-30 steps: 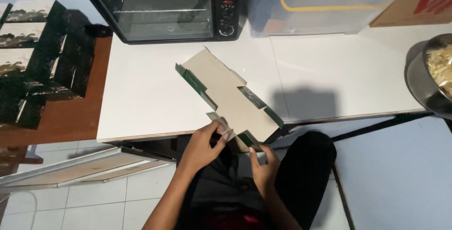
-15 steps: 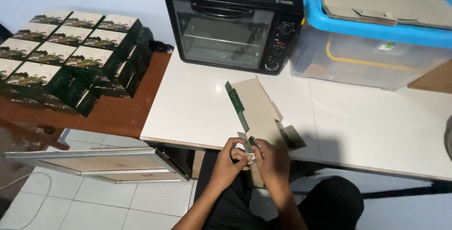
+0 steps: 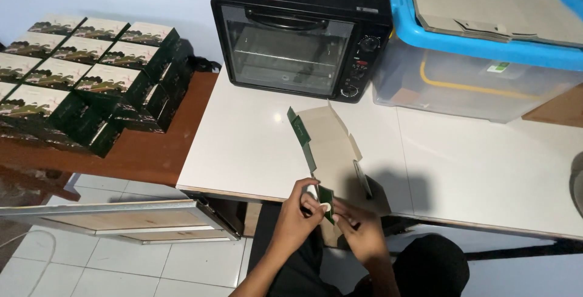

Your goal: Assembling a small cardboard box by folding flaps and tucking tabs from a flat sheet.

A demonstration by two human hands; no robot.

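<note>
Left hand [image 3: 297, 215] and right hand [image 3: 359, 233] are pinching the dark-green end flap of a matte, flat-cut cardboard box blank [image 3: 328, 148], now lying farther onto the smooth white table [image 3: 473, 169].

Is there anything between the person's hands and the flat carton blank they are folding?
Nothing visible. The left hand and right hand both pinch the near end of the carton blank directly, at the white table edge.
</note>
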